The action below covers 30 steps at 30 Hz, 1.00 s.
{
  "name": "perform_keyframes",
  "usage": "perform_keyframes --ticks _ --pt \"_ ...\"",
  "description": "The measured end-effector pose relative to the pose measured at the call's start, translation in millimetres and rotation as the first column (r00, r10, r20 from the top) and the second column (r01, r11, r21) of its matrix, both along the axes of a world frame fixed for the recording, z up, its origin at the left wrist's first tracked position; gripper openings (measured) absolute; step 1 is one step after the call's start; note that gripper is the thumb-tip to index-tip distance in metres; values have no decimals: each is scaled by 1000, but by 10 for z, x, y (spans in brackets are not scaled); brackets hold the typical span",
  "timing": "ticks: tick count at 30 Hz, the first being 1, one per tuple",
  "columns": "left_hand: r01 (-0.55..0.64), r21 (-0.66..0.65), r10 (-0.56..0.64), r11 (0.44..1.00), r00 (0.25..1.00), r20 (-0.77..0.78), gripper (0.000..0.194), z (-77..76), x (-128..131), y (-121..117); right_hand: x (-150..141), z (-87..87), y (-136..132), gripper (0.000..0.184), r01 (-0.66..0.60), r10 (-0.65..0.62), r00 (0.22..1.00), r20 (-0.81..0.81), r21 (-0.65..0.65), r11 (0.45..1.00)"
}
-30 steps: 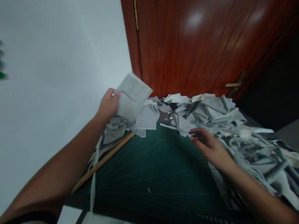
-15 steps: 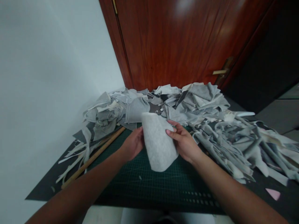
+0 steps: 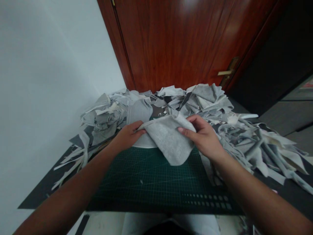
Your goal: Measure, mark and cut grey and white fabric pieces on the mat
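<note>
A light grey piece of felt-like fabric [image 3: 170,140] hangs over the green cutting mat, its lower corner folded down to a blunt tip. My left hand [image 3: 128,135] pinches its upper left corner between thumb and fingers. At the other side my right hand [image 3: 202,135] grips the fabric, thumb in front and fingers behind. A paler layer shows under the fabric's left part; whether it is the same piece I cannot tell. Below lies the cutting mat [image 3: 146,182], with white grid lines and rows of dots near its front edge.
Heaps of grey fabric scraps lie along the back left [image 3: 105,112] and back right [image 3: 207,98]. A pile of long fabric strips [image 3: 254,147] covers the table's right side, and thin offcuts [image 3: 73,160] lie at left. Behind stand a wooden door [image 3: 168,45] and a white wall [image 3: 53,65].
The fabric has turned from nearly upright to spread sideways, its upper edge now stretched between my hands. My left hand has moved left and up; my right hand has shifted right.
</note>
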<state>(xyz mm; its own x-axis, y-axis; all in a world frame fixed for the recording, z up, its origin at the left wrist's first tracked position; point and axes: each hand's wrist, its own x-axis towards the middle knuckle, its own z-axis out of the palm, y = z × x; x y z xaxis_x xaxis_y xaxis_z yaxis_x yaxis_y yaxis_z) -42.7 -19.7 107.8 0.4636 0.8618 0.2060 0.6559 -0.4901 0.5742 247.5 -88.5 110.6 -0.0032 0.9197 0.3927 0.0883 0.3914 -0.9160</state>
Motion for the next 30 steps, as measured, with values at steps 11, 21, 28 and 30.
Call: perform_keyframes --ticks 11,21,28,30 --pt "35 29 -34 999 999 -43 33 349 -256 -243 260 -26 -191 26 289 -307 941 144 132 948" --pt "8 -56 0 998 990 139 36 105 379 -827 -814 -386 -814 78 -82 95 948 305 -56 995" --pt "255 -371 -57 893 882 468 42 106 299 -1048 -740 -520 -765 28 -17 11 961 277 19 1000" --pt "215 -338 -55 916 903 425 41 140 251 -1071 -691 -535 -726 27 5 -9 971 239 15 1000"
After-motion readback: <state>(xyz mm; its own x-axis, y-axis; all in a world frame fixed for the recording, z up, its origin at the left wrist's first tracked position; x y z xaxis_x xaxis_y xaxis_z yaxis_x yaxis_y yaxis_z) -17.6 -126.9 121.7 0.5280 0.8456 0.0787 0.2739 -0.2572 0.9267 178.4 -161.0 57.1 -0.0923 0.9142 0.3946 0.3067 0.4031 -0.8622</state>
